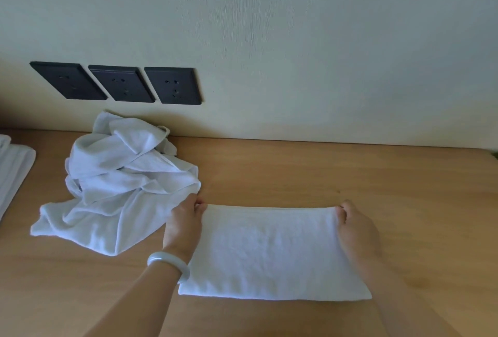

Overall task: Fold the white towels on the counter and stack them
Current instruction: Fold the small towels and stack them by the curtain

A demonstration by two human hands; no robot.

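Plainly, from the head camera, one white towel (pixel 272 253) lies flat on the wooden desk (pixel 350 175), already doubled into a wide rectangle right in front of the person. The left hand (pixel 184 224), with a pale bracelet (pixel 168 262) on its wrist, holds the far left corner, and the right hand (pixel 357 224) holds the far right corner. On both hands the fingers (pixel 198 206) are curled over the far edge and pinch the cloth there.

Just left of that towel, touching the left hand, a loose heap of unfolded towels (pixel 121 180) is bunched against the wall under three dark sockets (pixel 172 86). A folded stack (pixel 13 164) shows at the left edge of the view.

The cloth looks like soft, light terry. It should be limp rather than stiff, so it is likely to sag in the middle if lifted by the corners alone. Pinching both layers at the corners, as now, suits the next fold. For carrying it to the stack, a flat hand underneath would probably keep the layers together.
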